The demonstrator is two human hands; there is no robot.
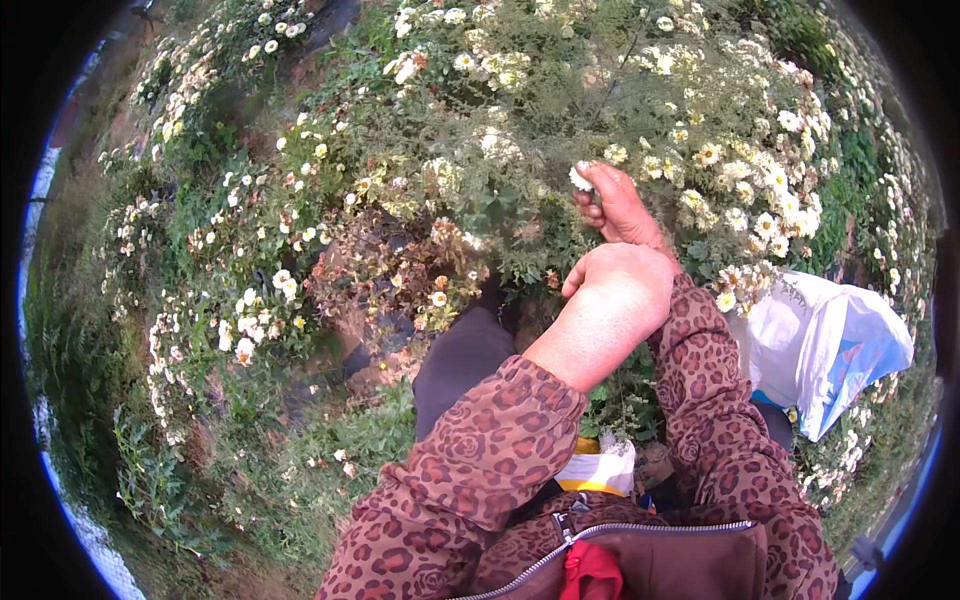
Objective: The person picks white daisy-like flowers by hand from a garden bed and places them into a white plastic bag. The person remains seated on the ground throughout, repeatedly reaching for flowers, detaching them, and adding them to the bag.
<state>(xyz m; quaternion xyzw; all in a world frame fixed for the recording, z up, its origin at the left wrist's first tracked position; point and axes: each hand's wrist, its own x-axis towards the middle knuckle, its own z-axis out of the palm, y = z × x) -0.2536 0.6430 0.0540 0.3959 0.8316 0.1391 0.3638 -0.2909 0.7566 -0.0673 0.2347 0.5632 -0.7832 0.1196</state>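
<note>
My right hand [616,201] is raised over the flower bed, thumb and fingers closed on a white flower head [580,178]. My left hand [626,274] is bent sharply at the wrist and crosses in front of my right wrist, close to the cuff of the right sleeve [694,337]. Its fingers are mostly hidden behind the back of the hand, so what they hold cannot be seen. White double blooms [772,202] crowd the plants right of my hands. Feathery green foliage [540,240] lies just left of them.
A white and blue plastic sack [817,337] stands at the right among the plants. A white container with a yellow band [600,472] is by my waist. Browned, withered blooms [390,262] lie ahead of my trouser leg [465,367]. More white flowers [255,322] grow at the left.
</note>
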